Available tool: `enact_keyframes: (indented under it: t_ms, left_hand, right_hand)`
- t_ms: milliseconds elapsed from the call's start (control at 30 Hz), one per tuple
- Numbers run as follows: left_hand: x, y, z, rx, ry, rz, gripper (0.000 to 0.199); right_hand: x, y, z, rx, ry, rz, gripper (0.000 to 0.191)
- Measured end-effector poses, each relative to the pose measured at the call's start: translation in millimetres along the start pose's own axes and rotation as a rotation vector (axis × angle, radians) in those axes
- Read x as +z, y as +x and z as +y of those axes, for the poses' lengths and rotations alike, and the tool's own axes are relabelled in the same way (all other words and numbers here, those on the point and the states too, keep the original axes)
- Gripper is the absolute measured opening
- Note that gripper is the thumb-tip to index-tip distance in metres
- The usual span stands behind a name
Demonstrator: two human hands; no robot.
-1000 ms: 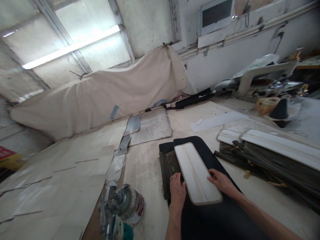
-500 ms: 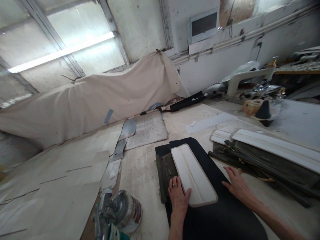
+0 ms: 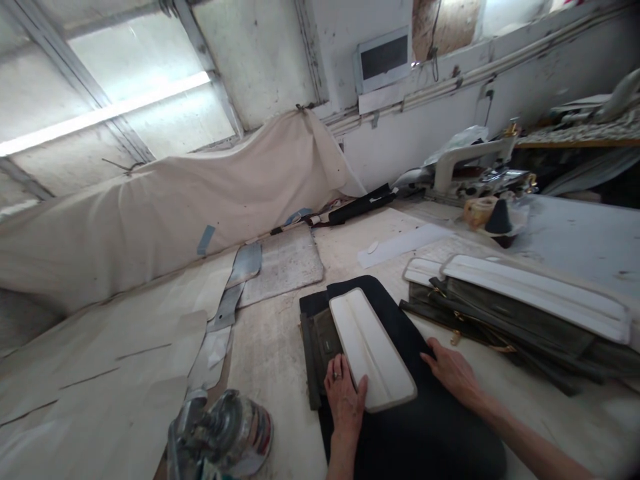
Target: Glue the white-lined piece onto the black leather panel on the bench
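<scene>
Nearest, at 7 o'clock: a metal spray gun with a round cup [image 3: 220, 437], lying on the pale, stained bench [image 3: 275, 353].

At 6 o'clock: the left hand [image 3: 344, 399], ring on one finger, lies flat with its thumb on the near left edge of a long white padded panel with a rounded outline and a centre crease [image 3: 371, 348]; fingers spread, grip open, pressing rather than clasping.

Just right of it, at 5 o'clock: the right hand [image 3: 453, 373], palm down, fingers apart, resting on a sheet of black fabric [image 3: 425, 427], beside the panel but not touching it. The white panel lies on this black sheet, running from the near centre towards 12 o'clock. Under the sheet's left edge, a dark olive flat piece [image 3: 320, 347] shows.

At 3 o'clock: a stack of dark olive panels with brass fittings [image 3: 505, 320], topped by two more long white padded panels [image 3: 535, 293].

At 9 o'clock: flat beige card templates [image 3: 110, 360].

At 11 o'clock: a grey mat [image 3: 283, 263] and a grey strip [image 3: 240, 277].

Farther, at 12 o'clock: a black bag-like item [image 3: 363, 203]; a large cream cloth [image 3: 175, 200] hung along the wall.

At 2 o'clock: a white sewing machine [image 3: 470, 163].
</scene>
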State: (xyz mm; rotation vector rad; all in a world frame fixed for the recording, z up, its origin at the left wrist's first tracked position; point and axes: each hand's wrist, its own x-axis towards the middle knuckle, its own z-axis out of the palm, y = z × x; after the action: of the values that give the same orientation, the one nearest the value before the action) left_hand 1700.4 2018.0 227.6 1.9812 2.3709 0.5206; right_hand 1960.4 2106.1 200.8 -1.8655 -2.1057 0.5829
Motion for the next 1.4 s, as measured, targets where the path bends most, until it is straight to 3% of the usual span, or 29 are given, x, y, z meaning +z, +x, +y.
enact_keyframes:
  t_ms: [300, 567, 667, 1000, 1267, 1400]
  left_hand:
    - [0.1, 6, 13, 0.011, 0.115, 0.028, 0.053]
    - [38.2, 14, 27, -0.011, 0.251, 0.053, 0.051]
    - [44.5, 18, 32, -0.035, 0.283, 0.081, 0.049]
    - [8.7, 1, 45, -0.060, 0.122, -0.027, 0.057]
    - [-15.5, 6, -5, -0.093, -0.024, -0.130, 0.066]
    - [-25.1, 3, -21, -0.126, -0.098, -0.194, 0.073]
  right_hand:
    - [-17, 14, 14, -0.066, 0.023, -0.051, 0.007]
    - [-35, 21, 36, -0.028, 0.028, -0.034, 0.008]
    - [-41, 29, 41, -0.025, 0.012, -0.035, 0.007]
    - [-20, 23, 34, -0.068, -0.019, -0.107, 0.028]
    - [18, 32, -4, -0.066, -0.022, -0.086, 0.029]
    - [46, 37, 9, -0.098, 0.028, -0.085, 0.025]
